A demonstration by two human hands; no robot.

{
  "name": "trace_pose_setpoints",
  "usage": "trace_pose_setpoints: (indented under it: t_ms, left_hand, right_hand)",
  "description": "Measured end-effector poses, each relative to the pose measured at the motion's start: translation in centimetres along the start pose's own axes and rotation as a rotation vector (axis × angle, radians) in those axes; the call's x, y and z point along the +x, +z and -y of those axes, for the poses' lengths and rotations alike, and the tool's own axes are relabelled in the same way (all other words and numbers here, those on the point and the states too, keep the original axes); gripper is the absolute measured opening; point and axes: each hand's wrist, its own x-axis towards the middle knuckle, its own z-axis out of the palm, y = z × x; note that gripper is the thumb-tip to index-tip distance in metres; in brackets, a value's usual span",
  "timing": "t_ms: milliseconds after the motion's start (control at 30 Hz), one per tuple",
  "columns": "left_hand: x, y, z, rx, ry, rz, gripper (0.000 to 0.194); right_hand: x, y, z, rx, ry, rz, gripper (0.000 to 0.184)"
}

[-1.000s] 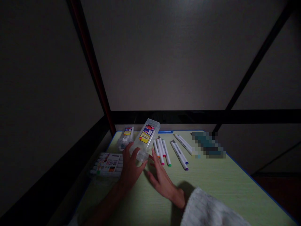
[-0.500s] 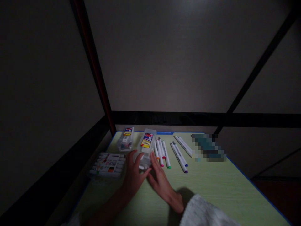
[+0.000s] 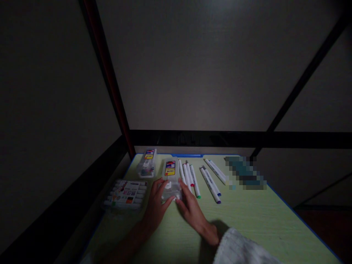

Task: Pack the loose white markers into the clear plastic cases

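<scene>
Between my hands is a clear plastic case (image 3: 171, 175) with a yellow, red and blue label on its top, lying on the table. My left hand (image 3: 157, 201) grips its near left side, the fingers curled over the edge and the thumb at the near end. My right hand (image 3: 191, 208) holds the near right side, fingers along the wall and thumb at the front. The fingers partly hide the near end. Just right of the case lie several white markers (image 3: 188, 175) with coloured ends, among them pink, red and green.
A second clear case (image 3: 147, 163) stands at the far left of the pale green table (image 3: 255, 223). Nearer on the left lies a clear pack of markers (image 3: 127, 194). More markers (image 3: 210, 184) lie to the right, beside a pixelated dark teal object (image 3: 245, 172). Walls enclose the back.
The labelled top of the case has come down and lies flatter, its far end now lower in view. Both hands stay at the near end, with the right thumb closer to the front.
</scene>
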Motion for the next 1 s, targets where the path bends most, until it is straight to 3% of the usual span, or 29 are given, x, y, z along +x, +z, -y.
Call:
trace_pose_setpoints:
  t_ms: [267,533,633,767,1000]
  left_hand:
    - [0.9,-0.8,0.4,-0.087,0.068,0.025,0.029]
    - [2.9,-2.8,-0.4,-0.124,0.046,0.163,0.021]
    - [3.8,-3.3,-0.6,-0.055,0.055,0.285,0.019]
    - [5.5,-3.8,-1.2,0.108,0.183,0.516,0.015]
    - [8.1,-4.0,-1.7,0.072,0.284,0.687,0.006]
  right_hand:
    - [0.1,0.0,0.0,0.045,0.032,0.005,0.056]
    - [0.3,-0.4,0.8,0.017,0.023,-0.011,0.056]
    - [0.4,-0.4,0.9,0.032,0.031,-0.005,0.055]
    - [0.4,-0.3,0.7,0.035,0.063,-0.058,0.054]
    - [0.5,-0.1,0.7,-0.026,0.059,-0.092,0.055]
